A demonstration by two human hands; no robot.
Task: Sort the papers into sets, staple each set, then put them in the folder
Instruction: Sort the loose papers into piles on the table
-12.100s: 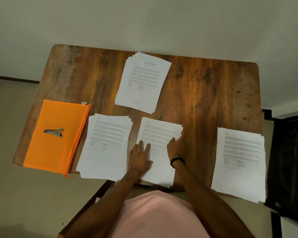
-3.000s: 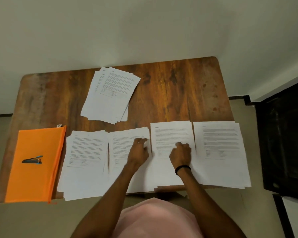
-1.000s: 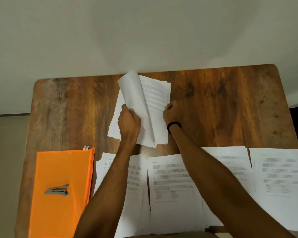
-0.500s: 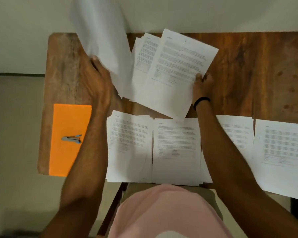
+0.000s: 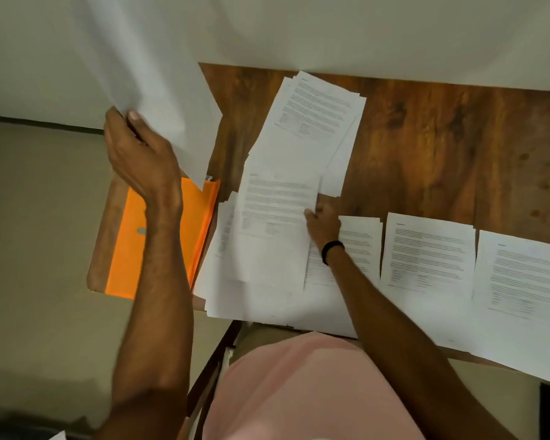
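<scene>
Dim warm light — raised sheet [image 5: 159,90] perhaps motion-blurred.

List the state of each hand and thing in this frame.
left hand, grips the raised paper.
raised paper, held up in the air, blurred.
right hand, pinches the printed sheet's edge.
printed sheet, over the leftmost near stack.
far stack, fanned, flat on the table.
orange folder, flat, partly behind the left arm.
near stacks, flat along the table's near edge.

Bare tabletop [image 5: 442,147] at far right (paper stacks [image 5: 426,252] along near edge)
</scene>
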